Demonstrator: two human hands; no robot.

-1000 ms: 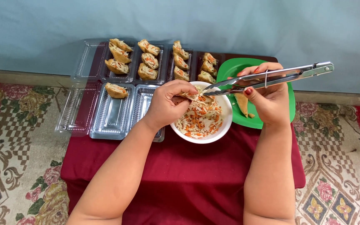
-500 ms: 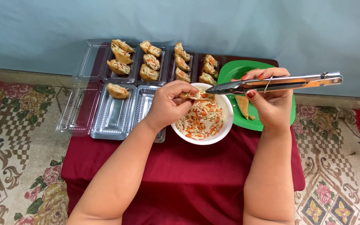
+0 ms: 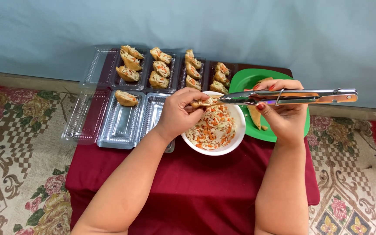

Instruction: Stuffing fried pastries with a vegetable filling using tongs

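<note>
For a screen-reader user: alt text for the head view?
Left hand holds a pastry pocket over a white bowl of shredded vegetables; right hand grips metal tongs at it. Clear trays hold filled pieces.

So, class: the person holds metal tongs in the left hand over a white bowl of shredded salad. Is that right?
Not quite. The head view shows the metal tongs in the right hand; the left hand holds a pastry piece over the white bowl.
</note>
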